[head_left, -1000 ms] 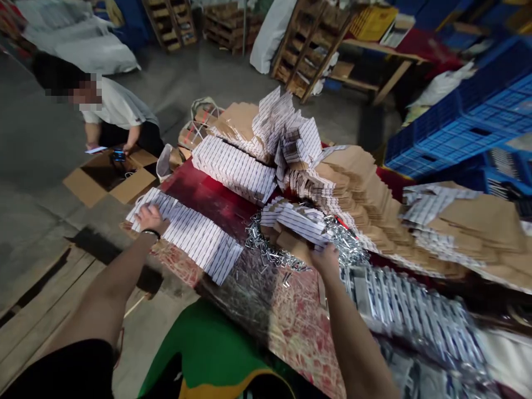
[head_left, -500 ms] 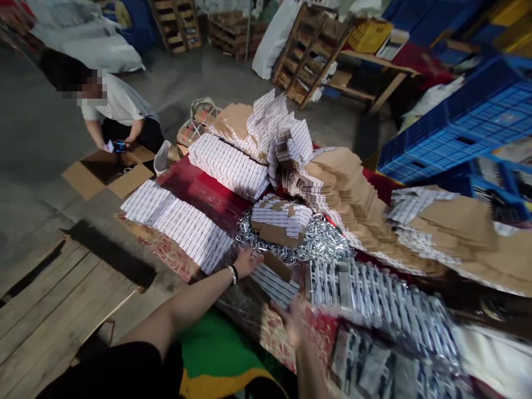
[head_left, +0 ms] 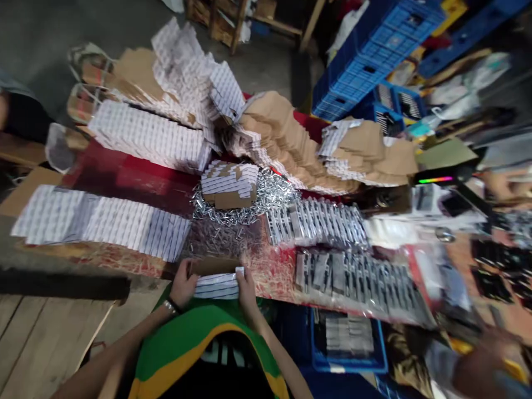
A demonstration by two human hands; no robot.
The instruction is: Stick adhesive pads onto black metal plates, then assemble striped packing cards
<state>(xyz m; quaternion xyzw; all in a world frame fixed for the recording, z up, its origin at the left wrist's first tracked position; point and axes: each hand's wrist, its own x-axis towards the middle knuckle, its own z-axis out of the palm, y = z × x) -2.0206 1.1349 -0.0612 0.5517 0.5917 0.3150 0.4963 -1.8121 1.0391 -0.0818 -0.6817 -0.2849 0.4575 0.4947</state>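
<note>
A small white striped cardboard box [head_left: 216, 286] with a brown inner flap is held close to my body at the table's front edge. My left hand [head_left: 184, 284] grips its left end and my right hand [head_left: 246, 289] its right end, fingers closed on both sides. Beyond it lies a heap of small shiny metal pins or screws [head_left: 276, 191], with a striped carton piece [head_left: 228, 178] on top. To the left runs a row of overlapping striped boxes [head_left: 120, 221]. Bagged metal parts [head_left: 320, 221] lie in rows to the right.
Stacks of flat brown cartons [head_left: 282, 138] and a long row of white striped boxes [head_left: 145, 136] fill the table's back. Blue crates [head_left: 374, 55] stand behind; another blue crate [head_left: 349, 366] sits below the front edge. At far right is a blurred person's arm [head_left: 486, 366].
The view has swung right. Both hands have drawn the striped box toward my body; the left hand was by the metal heap, and the blurred right hand was near the box's other end.
</note>
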